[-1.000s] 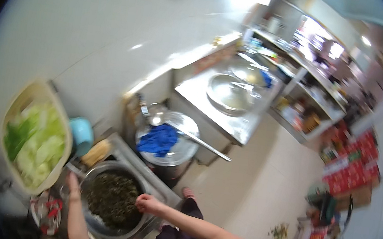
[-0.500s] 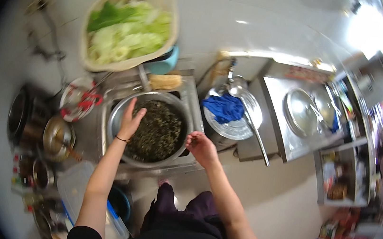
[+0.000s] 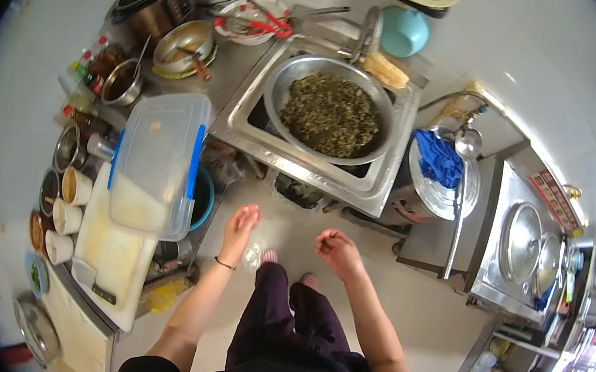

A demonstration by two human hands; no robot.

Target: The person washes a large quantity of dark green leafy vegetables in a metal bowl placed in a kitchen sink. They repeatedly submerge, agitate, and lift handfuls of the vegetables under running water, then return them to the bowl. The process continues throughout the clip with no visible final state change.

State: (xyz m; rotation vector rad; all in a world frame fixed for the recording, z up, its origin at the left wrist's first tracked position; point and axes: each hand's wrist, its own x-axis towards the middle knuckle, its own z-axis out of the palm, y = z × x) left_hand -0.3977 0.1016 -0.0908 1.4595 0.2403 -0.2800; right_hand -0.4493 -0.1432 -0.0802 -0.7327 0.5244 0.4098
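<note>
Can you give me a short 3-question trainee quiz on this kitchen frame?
1. True or false: the left hand holds the clear lidded container.
2. What fills the metal bowl in the sink? A) dark chopped greens B) rice C) water only
3. What lies on the pot lid right of the sink?

Key: 1. False, both hands are empty; the right hand too. 2. A. 3. A blue cloth.
</note>
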